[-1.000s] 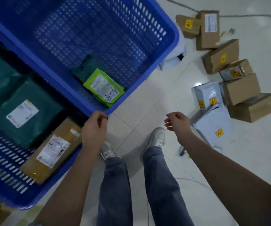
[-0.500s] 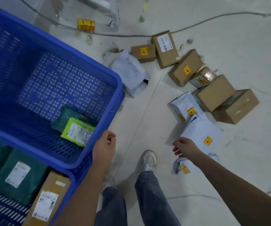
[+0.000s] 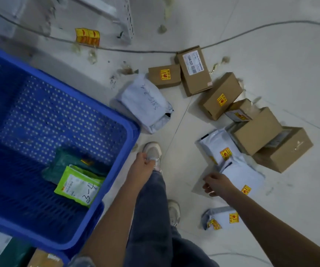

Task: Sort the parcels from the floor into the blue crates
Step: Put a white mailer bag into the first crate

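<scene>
Now the view is turned further from the blue crate (image 3: 116, 189) than a moment ago, and the right hand (image 3: 216, 185) is lower, fingers loosely apart, just beside a white plastic mailer (image 3: 244, 177), holding nothing. The left hand (image 3: 141, 166) is loosely curled and empty, over the person's shoe (image 3: 152, 151), with the crate on its left side. The floor (image 3: 271, 54) is pale smooth tile with dirt and a thin cable (image 3: 232, 38). Beyond the right hand lie brown cardboard boxes (image 3: 255, 130), square-edged, with yellow stickers, and soft wrinkled bags. A green pouch (image 3: 78, 186) lies in the perforated crate.
</scene>
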